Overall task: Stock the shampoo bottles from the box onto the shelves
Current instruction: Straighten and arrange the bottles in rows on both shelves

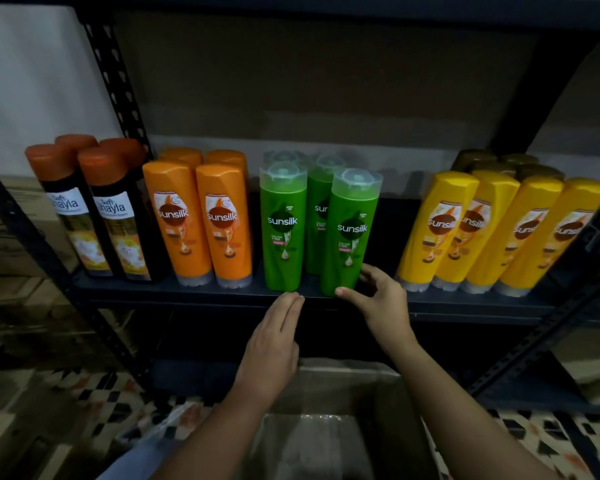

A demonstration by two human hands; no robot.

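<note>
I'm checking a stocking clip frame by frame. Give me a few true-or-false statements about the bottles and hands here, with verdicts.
1. The right hand has its grip at the base of the front right green Sunsilk bottle. True.
2. The left hand holds an orange Sunsilk bottle. False: its straight fingers reach the shelf edge below the front left green Sunsilk bottle and hold nothing.
3. The yellow Sunsilk bottles stand to the right of the green ones. True.
4. The green bottles lie on their sides. False: they stand upright.
5. The cardboard box sits on the top shelf. False: it is below the hands, in front of the rack.
</note>
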